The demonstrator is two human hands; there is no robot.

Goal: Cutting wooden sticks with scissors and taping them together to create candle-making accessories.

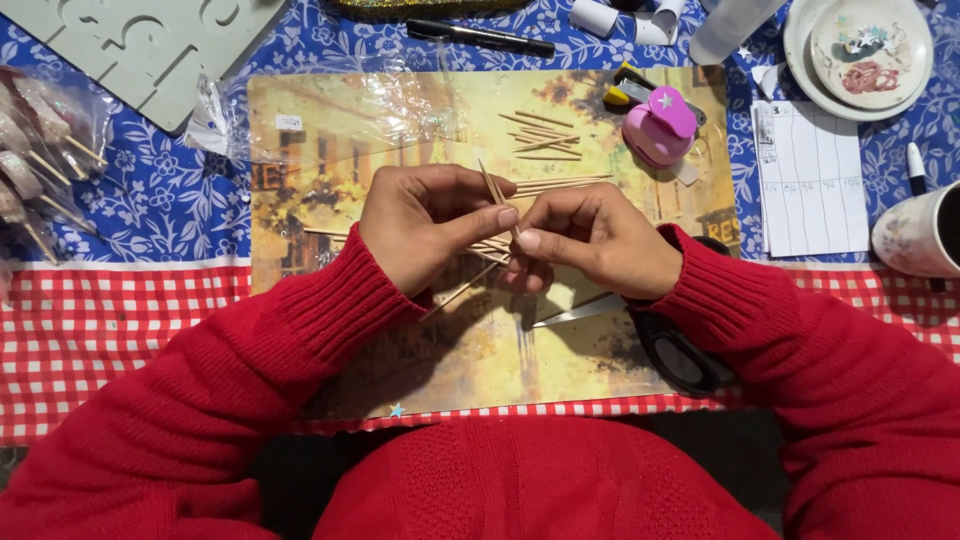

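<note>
On the surface a yellow printed mat [480, 360] lies over blue and red cloth, black-handled scissors [670, 350] at its right, loose sticks [545, 135] far. Both hands meet mid-mat – left hand [425, 225] and right hand [600, 240] each pinch one thin wooden stick [493, 190] – best kept near the tips, steady

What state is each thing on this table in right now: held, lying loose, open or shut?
Left hand: fingers pinched on a stick.
Right hand: fingers pinched on the same stick.
Loose sticks: lying scattered on the mat.
Scissors: lying flat, partly under the right sleeve.
Pink punch: standing unused.
Black pen: capped, lying flat.
Mug: upright.
</note>
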